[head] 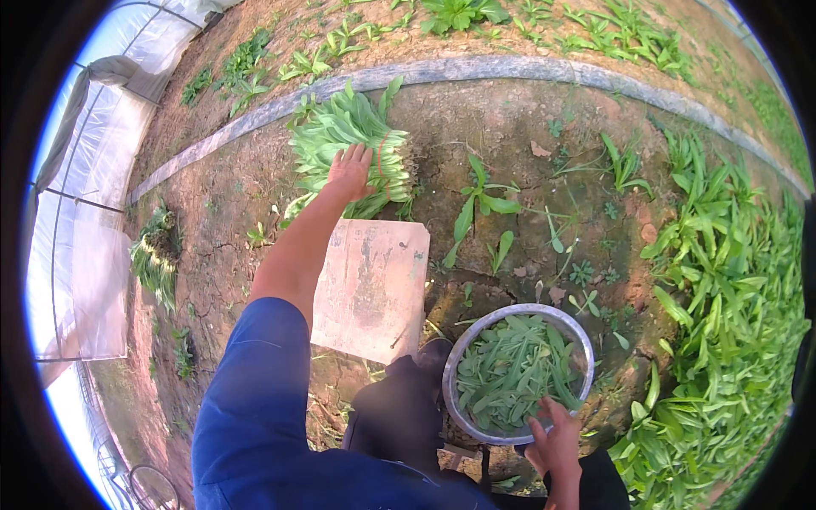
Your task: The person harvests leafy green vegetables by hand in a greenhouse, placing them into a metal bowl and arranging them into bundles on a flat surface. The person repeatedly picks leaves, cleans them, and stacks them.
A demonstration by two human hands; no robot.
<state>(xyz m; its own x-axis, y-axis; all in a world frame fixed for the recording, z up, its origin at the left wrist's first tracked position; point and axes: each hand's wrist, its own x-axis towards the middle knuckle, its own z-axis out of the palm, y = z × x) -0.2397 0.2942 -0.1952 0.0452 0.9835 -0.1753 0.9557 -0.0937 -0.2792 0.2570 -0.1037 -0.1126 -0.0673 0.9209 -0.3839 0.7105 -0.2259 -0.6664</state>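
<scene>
My left hand (350,173) lies palm down on a bundle of long green leafy vegetables (338,134), its fingers extended. Red ties (381,156) go around the pale stem ends of the bundle, and roots show at its right side. At the lower right my right hand (556,440) reaches over the near rim of a round metal basin (454,347). Its thumb and forefinger are apart above the loose green leaves (510,370) in the basin; I see nothing held between them. Between the bundle and my legs is a worn, flat wooden board (370,287).
Dense leafy plants (727,306) grow along the right. Another bundle of greens (158,252) lies on the soil at left, near plastic greenhouse sheeting (95,255). A long grey strip (484,69) crosses the ground beyond the bundle. Small plants (478,197) stand in cracked soil.
</scene>
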